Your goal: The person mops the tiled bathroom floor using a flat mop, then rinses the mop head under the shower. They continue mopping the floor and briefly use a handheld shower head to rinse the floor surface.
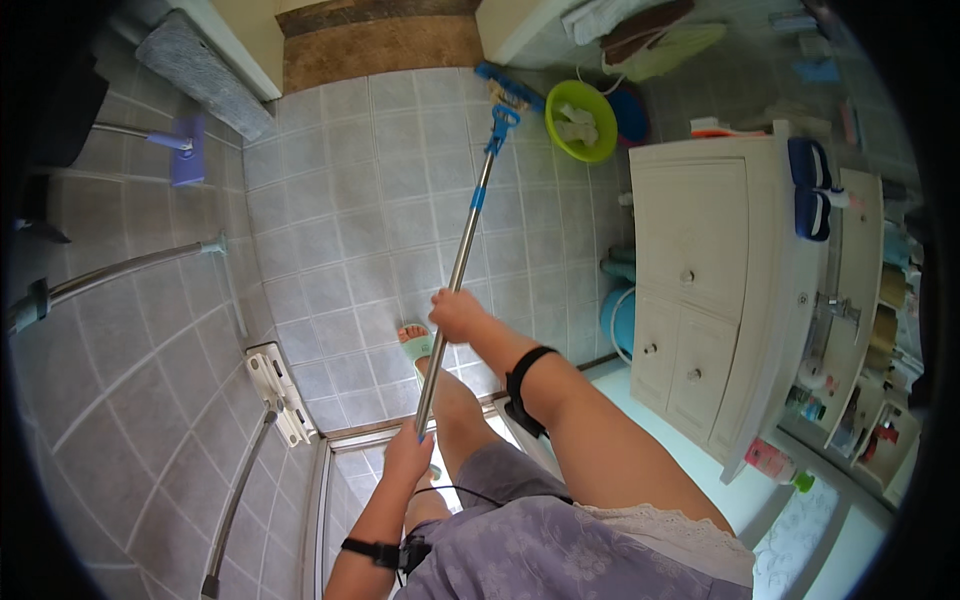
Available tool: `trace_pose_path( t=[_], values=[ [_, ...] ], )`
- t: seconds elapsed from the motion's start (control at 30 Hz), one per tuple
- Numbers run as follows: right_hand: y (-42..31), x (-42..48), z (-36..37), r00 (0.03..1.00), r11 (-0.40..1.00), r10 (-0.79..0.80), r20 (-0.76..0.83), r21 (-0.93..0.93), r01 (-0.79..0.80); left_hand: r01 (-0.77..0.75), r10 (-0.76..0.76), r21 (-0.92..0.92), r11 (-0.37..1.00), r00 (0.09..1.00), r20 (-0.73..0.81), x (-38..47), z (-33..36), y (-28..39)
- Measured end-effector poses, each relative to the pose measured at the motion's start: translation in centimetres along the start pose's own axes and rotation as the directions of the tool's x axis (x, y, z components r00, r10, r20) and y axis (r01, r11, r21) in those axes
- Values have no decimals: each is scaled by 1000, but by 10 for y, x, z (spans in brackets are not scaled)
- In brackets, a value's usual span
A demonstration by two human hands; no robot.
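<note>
A sponge mop stretches from my body to the far side of the tiled floor, its steel handle [466,232] slanting up and to the right. My right hand [457,315] wraps around the handle at mid-length. Lower down, close to my waist, my left hand [409,454] grips the handle's end. Blue plastic fittings [499,127] join the pole to the blue mop head [510,86], which lies on the floor beside a lime-green basin [559,142]. Pale cloths [577,126] lie inside that basin. One foot in a mint slipper [417,343] rests on the tiles near the handle.
A white vanity cabinet [690,225] stands at right, with a teal basin [617,322] by its side. Along the left wall are a purple flat mop head [187,150], a white mop head [279,394] and a rolled grey mat [202,75]. A wooden threshold [382,49] lies at the far doorway.
</note>
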State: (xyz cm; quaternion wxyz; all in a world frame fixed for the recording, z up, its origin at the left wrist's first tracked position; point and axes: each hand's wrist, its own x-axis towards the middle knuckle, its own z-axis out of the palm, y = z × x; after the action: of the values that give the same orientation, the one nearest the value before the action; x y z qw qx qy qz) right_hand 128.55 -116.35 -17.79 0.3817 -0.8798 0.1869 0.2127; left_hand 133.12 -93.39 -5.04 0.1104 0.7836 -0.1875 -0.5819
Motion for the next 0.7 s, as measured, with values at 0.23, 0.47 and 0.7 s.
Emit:
trace_pose_path(
  t=[0.23,0.47,0.7],
  values=[
    [-84,-41,84,997,967,-57,46,-247,67,94,-97,167,981,995,13,-74,-5,-98],
    [-249,-117,169,799,956,-291,526,117,271,461,-467,106,881,882,52,-263,-25,-185],
    [-87,-20,88,998,999,-37,53,-6,37,148,-138,51,988,976,-168,-93,-2,-96]
  ],
)
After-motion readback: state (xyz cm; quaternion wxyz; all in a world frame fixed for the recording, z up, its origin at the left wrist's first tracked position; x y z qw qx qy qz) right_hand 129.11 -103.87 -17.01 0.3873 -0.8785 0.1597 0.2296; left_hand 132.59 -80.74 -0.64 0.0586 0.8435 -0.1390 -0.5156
